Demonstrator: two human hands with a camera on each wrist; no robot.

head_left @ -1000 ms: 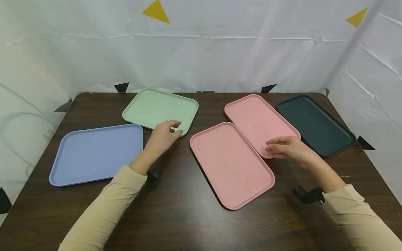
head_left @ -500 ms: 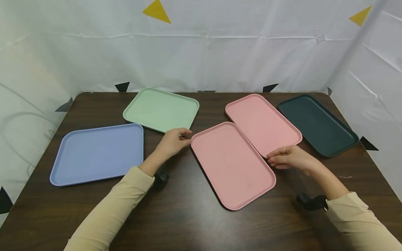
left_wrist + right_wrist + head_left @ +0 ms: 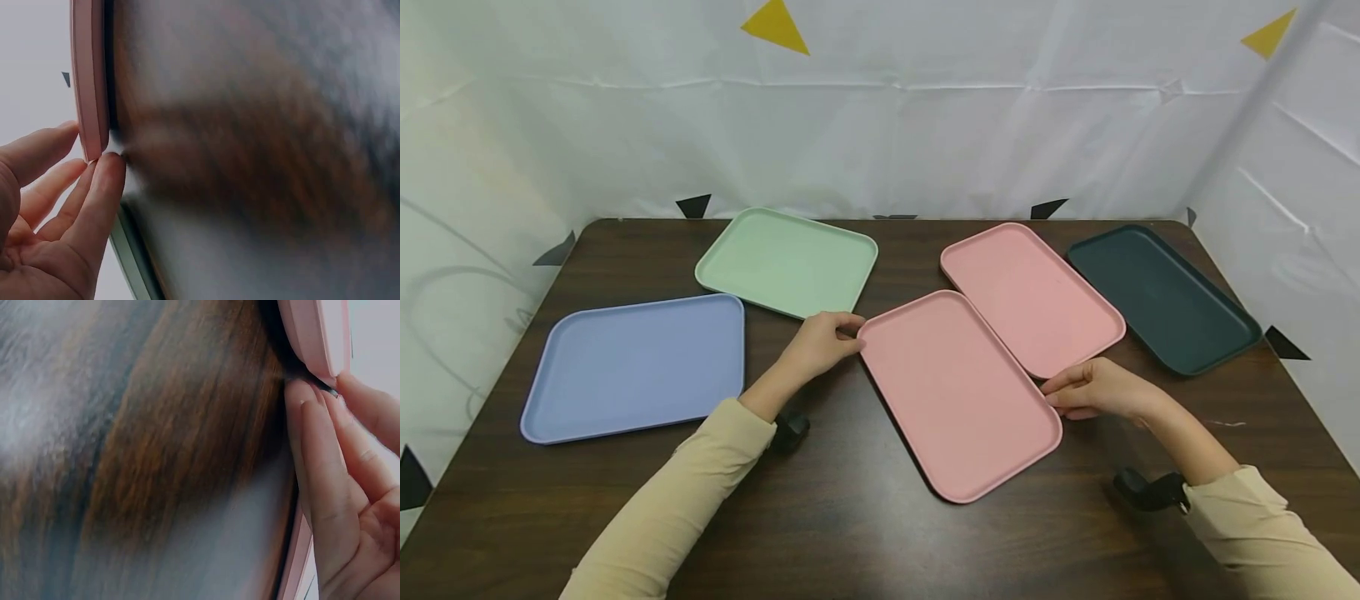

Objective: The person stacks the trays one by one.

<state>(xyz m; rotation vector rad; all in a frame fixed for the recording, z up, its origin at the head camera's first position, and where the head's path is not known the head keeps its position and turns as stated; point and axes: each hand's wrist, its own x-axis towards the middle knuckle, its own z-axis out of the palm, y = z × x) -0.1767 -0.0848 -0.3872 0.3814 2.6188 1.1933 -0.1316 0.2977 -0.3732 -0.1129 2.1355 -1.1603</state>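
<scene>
A pink rectangular tray [image 3: 958, 396] lies slanted on the dark table, between my two hands. My left hand [image 3: 823, 343] pinches its left rim near the far left corner. In the left wrist view the thumb meets one side of the pink rim [image 3: 90, 75] and the fingertips [image 3: 109, 169] the other. On the right long side, my right hand [image 3: 1101, 389] pinches the same tray, thumb and fingertips at the rim [image 3: 315, 337] in the right wrist view. A second pink tray [image 3: 1033, 300] lies behind it, long sides close together; I cannot tell whether they touch.
A light green tray [image 3: 790, 262] lies just beyond my left hand, and a blue tray [image 3: 636, 367] is at the left. At the far right is a dark green tray [image 3: 1165, 300]. White sheeting [image 3: 895, 142] rises behind the brown table [image 3: 760, 533].
My left hand has come right and nearer from over the green tray to the nearer pink tray's rim. The right hand has come nearer from above the farther pink tray. The trays stay put.
</scene>
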